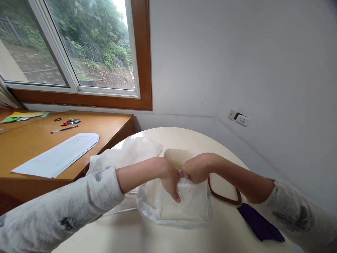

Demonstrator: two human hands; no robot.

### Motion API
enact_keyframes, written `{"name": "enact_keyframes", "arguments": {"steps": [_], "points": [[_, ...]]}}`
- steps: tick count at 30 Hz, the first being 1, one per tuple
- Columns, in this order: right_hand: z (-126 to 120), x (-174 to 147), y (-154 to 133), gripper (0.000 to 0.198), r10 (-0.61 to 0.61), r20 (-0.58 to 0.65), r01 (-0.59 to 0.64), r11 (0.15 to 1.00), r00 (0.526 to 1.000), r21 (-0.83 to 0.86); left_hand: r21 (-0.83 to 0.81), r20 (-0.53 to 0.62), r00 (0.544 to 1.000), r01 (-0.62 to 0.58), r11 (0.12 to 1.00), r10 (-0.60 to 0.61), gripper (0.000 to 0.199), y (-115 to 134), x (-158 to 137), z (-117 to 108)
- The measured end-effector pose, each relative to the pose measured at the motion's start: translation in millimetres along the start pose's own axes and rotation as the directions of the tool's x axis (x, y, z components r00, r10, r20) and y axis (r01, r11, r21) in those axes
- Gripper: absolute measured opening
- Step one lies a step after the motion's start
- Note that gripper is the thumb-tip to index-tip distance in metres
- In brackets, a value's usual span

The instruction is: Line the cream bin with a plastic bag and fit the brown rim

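Observation:
A cream-coloured bin (175, 153) stands on the round table in front of me, lined with a thin translucent plastic bag (173, 211) that hangs down over its outside. At the near rim, my left hand (170, 177) is closed on the bag's edge, its thumb pointing down along the outside. Close beside it, my right hand (197, 168) is closed too, gripping the bag at the same rim; its fingertips are partly hidden. Just right of the bin lies a brown rounded-square ring (223, 198), flat on the table and partly behind my right forearm.
More crumpled translucent plastic (131, 151) spreads on the round table (118, 235) left of the bin. A folded dark purple cloth-like piece (259, 223) lies at the right. On the wooden desk (110, 123) are paper sheets (59, 154), a pen (64, 129) and small items.

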State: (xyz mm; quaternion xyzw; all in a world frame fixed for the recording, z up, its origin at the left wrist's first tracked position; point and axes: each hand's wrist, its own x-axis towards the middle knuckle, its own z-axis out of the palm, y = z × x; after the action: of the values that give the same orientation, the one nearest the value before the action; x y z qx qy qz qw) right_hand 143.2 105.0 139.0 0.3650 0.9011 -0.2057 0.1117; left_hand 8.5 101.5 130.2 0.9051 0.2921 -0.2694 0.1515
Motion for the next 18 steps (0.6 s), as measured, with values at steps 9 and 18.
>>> {"name": "enact_keyframes", "arguments": {"steps": [9, 18], "points": [[-13.7, -35.3, 54.6, 0.032, 0.195, -0.462, -0.020, 0.934, 0.865, 0.356, -0.083, -0.370, 0.929, -0.050, 0.995, 0.016, 0.028, 23.3, -35.5, 11.4], [67.2, 7.0, 58.0, 0.058, 0.375, -0.417, 0.246, 0.426, 0.828, 0.871, -0.113, -0.221, 0.974, -0.076, 0.991, 0.049, 0.017, 17.6, -4.3, 14.3]]}}
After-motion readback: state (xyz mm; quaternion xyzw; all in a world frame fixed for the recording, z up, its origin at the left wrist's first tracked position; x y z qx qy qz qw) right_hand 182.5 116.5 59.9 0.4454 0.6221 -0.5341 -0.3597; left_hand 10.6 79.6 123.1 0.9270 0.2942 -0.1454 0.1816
